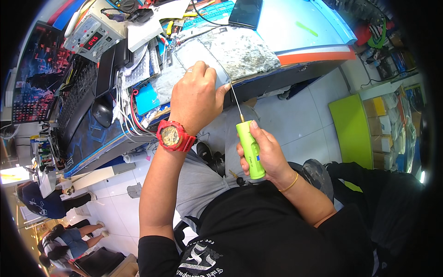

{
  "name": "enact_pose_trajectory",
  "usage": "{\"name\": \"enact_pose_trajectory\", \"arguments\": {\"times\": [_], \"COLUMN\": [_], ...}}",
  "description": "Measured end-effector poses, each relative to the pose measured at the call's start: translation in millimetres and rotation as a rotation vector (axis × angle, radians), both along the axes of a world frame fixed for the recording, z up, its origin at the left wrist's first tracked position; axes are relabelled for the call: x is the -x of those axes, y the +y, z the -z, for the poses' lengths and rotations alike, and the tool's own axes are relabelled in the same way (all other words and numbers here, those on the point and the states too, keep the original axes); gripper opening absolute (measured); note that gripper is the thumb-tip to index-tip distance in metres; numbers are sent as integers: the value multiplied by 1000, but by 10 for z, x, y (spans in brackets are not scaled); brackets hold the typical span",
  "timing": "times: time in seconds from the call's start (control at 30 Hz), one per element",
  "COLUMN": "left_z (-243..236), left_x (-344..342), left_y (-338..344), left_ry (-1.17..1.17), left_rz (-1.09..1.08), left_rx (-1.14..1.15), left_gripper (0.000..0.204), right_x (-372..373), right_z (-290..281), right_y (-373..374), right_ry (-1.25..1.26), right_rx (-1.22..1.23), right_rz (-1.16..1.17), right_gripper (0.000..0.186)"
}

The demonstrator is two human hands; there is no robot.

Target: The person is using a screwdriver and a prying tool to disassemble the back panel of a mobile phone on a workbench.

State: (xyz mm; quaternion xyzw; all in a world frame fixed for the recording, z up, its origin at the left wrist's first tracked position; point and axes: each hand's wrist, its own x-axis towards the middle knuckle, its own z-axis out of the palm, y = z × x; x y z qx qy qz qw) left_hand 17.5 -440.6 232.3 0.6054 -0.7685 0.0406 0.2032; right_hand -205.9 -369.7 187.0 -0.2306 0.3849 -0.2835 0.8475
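Note:
My right hand is wrapped round a lime-green cordless electric tool with a small lit display. From its brass-coloured tip a thin metal shaft runs up to the right edge of a flat glass panel. This panel is pale with a dark border, like a phone screen. Gripping its near end is my left hand, with a red watch on the wrist; the curled fingers cover part of the panel. The thumb of this hand lies close to the shaft, and whether they touch I cannot tell.
A stained grey work mat lies under the panel. Beyond it rest a black phone and a blue mat. Cables, a keyboard, a mouse and a power supply crowd the left. Other people stand at lower left.

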Motion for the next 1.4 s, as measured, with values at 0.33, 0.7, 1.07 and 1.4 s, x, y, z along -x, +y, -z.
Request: {"name": "enact_pose_trajectory", "arguments": {"times": [0.33, 0.7, 1.07, 1.4], "left_z": [-11, 1, 17, 12], "left_x": [5, 7, -2, -8], "left_y": [7, 2, -9, -2], "left_ry": [4, -3, -2, 15], "left_rz": [-4, -5, 19, 5], "left_rx": [-6, 7, 47, 35], "left_gripper": [36, 36, 35, 34], "right_x": [-14, -82, -335, -269], "right_z": [2, -210, -259, -290], "right_y": [8, 101, 196, 155], "right_ry": [-1, -45, -35, -14], "right_rx": [-3, -113, -113, -119], "right_rz": [21, 62, 157, 129], "right_gripper": [55, 56, 57, 57]}}
